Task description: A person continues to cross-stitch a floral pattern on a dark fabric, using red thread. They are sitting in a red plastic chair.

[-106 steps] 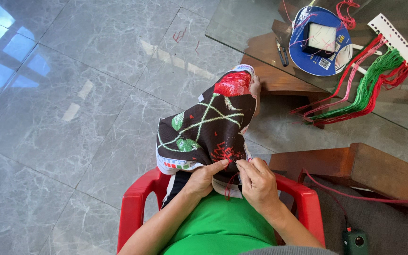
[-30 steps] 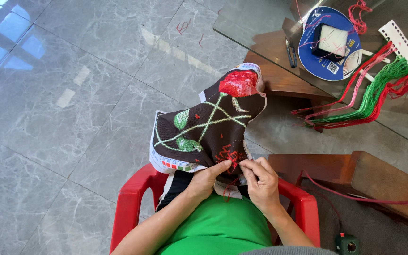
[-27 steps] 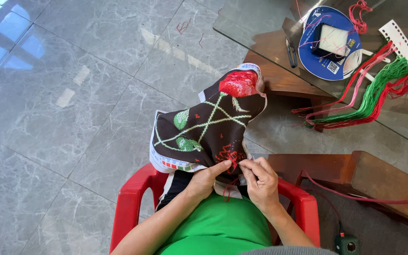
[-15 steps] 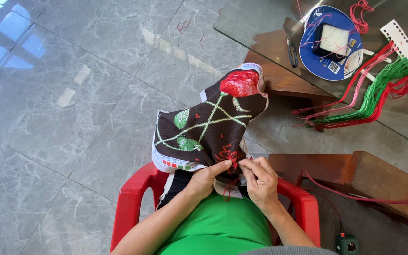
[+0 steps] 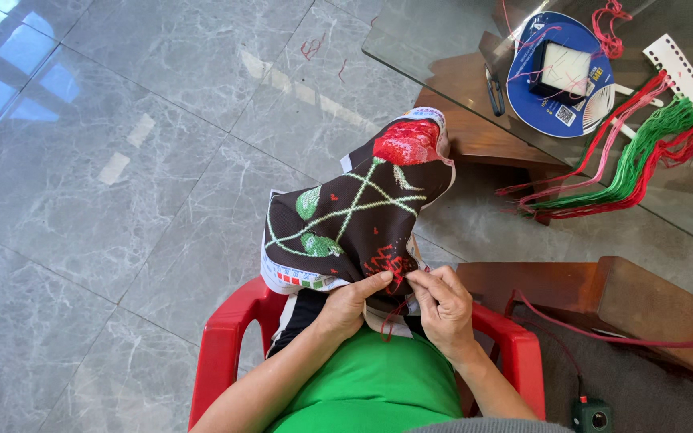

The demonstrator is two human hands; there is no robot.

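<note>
A green shirt (image 5: 370, 393) is seen at the very bottom, with a red plastic chair (image 5: 222, 353) around it. Both hands are closed on the near edge of a dark embroidered cloth (image 5: 346, 224) draped over the lap. The left hand (image 5: 346, 303) is curled round the cloth's lower edge, thumb on top, gripping it. The right hand (image 5: 443, 305) is just beside it, fingertips pinched together at the red stitched patch, and a red thread (image 5: 391, 317) is seen hanging from that spot; a needle can't really be made out.

The cloth is stitched with green leaves, pale crossing lines and a big red flower at the far end, which is hung out over the grey tiled floor (image 5: 122, 160).

To the right, a wooden bench (image 5: 643, 309) is crossed by a long red strand. Further off, a glass table (image 5: 459, 48) is set on a wooden base. On it, a bundle of green and red threads (image 5: 627, 172) is fastened to a white punched card (image 5: 687, 80), with a blue round plate (image 5: 535, 100) carrying a white square pad (image 5: 565, 70) lying just beside it.
</note>
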